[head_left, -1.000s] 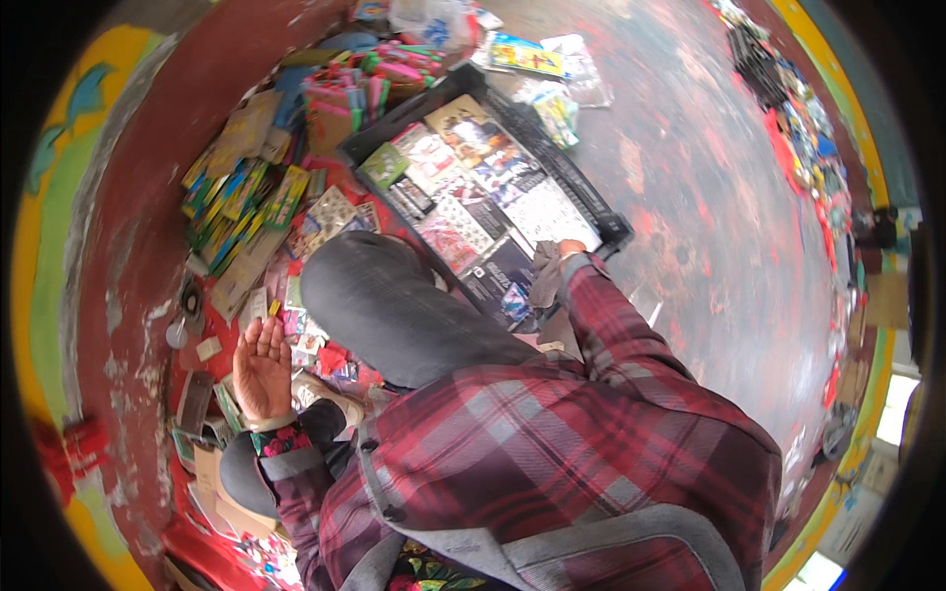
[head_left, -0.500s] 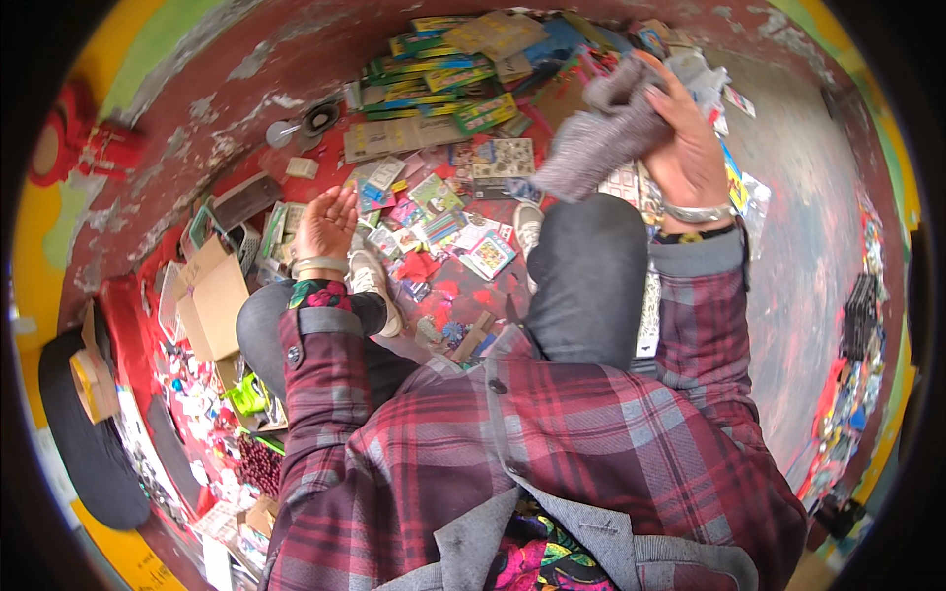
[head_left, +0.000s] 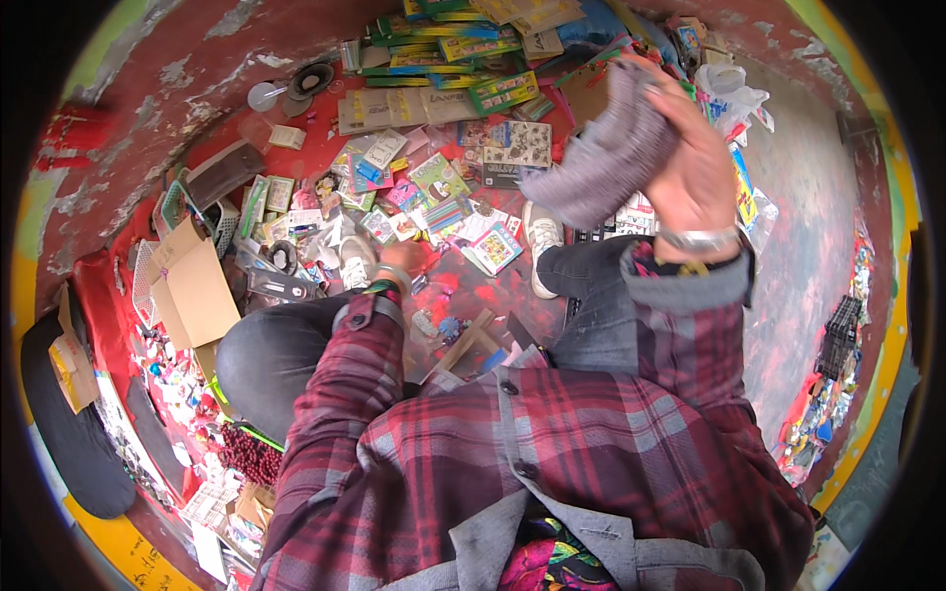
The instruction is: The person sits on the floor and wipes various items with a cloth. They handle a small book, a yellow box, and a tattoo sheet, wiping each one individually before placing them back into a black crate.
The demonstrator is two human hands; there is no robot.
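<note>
High over the red floor (head_left: pixel 463 286), right hand (head_left: pixel 695 172) raised, fingers closed around a grey knitted cloth (head_left: pixel 606 158), wristwatch (head_left: pixel 700 238) showing at the cuff of a plaid sleeve. Cloth bunched and hanging to the left of the palm, well above the scattered goods. Below it, a white shoe (head_left: pixel 540 241) at the end of a dark trouser leg, planted among the packets. Lower and to the left, left hand (head_left: pixel 402 258) down at floor level among small colourful packets (head_left: pixel 493 246), bangles on the wrist; fingers mostly hidden, so open or closed cannot be told. Just left of that hand, a second white shoe (head_left: pixel 357 264). Further out toward the floor's far edge, flat boxes and booklets (head_left: pixel 443 44) stacked in rows. At the left edge, a folded cardboard box (head_left: pixel 192 286) beside a small basket (head_left: pixel 222 222). Near the lower left corner, a cluster of dark red beads (head_left: pixel 246 453).
</note>
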